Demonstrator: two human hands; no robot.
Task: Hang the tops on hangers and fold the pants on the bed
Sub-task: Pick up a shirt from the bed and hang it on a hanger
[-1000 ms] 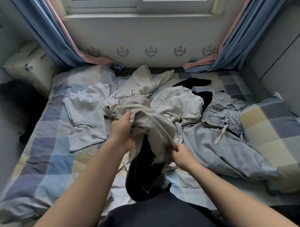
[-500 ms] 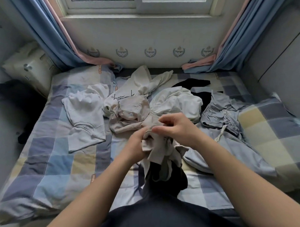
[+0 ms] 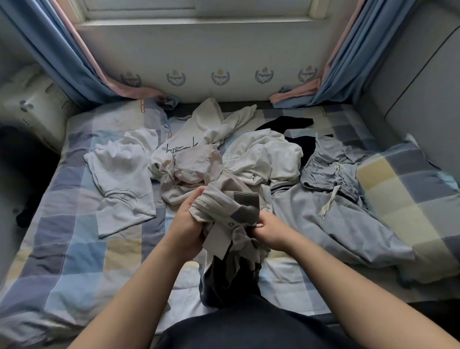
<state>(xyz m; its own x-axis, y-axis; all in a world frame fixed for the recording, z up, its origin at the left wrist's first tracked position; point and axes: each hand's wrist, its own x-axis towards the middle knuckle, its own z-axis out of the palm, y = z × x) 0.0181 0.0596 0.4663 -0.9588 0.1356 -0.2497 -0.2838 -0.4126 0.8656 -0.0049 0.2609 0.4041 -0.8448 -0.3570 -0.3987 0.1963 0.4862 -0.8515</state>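
Note:
A beige pair of pants (image 3: 222, 205) with a zipper, a snap button and a dark lining is bunched at the bed's near middle. My left hand (image 3: 186, 225) grips its waistband by the zipper. My right hand (image 3: 270, 228) pinches the fabric at the other side near the button. Its far end trails onto the clothes pile. Behind lie a cream top with black lettering (image 3: 199, 131), a white top (image 3: 263, 154), a black garment (image 3: 285, 124), a white T-shirt (image 3: 122, 175) at left and light blue drawstring clothes (image 3: 334, 212) at right.
The checked bedspread (image 3: 72, 260) covers the bed. A checked pillow (image 3: 410, 196) lies at the right, by a grey padded headboard (image 3: 422, 89). Blue and pink curtains (image 3: 58, 51) hang beside the window. A white bag (image 3: 30, 107) sits at far left.
My right hand came down from above the bundle to its right side. The waistband with zipper and button turned up into view, and both hands hold it a little nearer the pile.

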